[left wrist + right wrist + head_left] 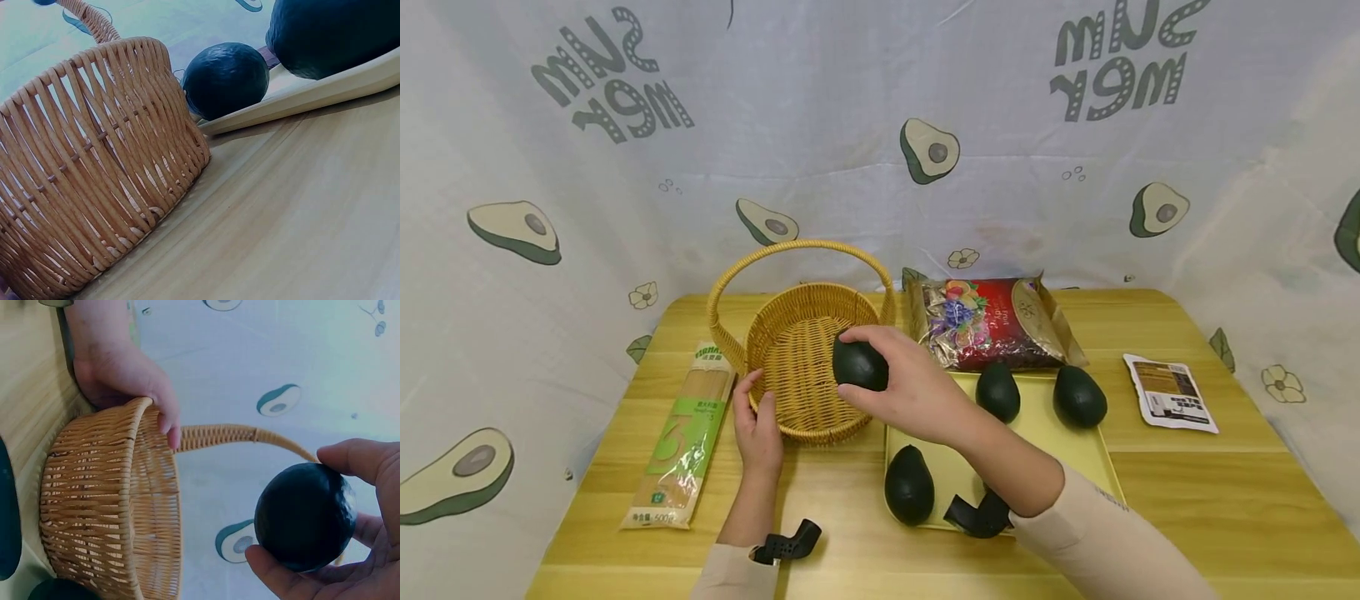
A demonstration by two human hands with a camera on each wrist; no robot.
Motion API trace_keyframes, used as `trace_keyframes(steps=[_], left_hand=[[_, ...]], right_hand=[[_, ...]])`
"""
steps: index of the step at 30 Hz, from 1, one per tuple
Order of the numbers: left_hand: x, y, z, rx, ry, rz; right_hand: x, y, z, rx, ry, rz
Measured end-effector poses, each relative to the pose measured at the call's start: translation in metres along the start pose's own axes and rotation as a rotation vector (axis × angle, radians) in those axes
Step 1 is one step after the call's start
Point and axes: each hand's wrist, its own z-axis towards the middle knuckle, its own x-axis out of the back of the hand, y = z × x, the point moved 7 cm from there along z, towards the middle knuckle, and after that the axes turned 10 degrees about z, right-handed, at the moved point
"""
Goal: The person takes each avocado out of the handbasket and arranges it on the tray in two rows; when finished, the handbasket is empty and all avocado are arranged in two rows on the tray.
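My right hand holds a dark green avocado between thumb and fingers, above the right side of a woven basket. The basket stands upright, its tall handle arching over it, and no avocado shows inside. At its left side my left hand grips the rim, with fingertips hooked over the inside in the right wrist view. Beside the basket lies a yellow tray bearing several avocados, among them one at the front left and one at the back right. My right forearm hides part of the tray.
Left of the basket lies a pack of spaghetti. A red candy bag rests behind the tray, against its back edge. Farther right is a small white-and-brown packet. A printed curtain hangs behind the wooden table.
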Motion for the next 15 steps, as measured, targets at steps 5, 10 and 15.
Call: trace_keyframes(steps=[5,10,15], left_hand=[[0.0,0.0,0.001,0.0,-0.003,-0.002],[0.0,0.0,0.001,0.015,-0.003,0.003],[-0.001,0.001,0.001,0.009,-0.007,0.01]], right_hand=[[0.008,0.0,-0.015,0.002,-0.003,-0.003],[0.018,0.007,-0.032,-0.009,-0.001,-0.023],[0.03,0.018,-0.049,-0.028,0.026,-0.068]])
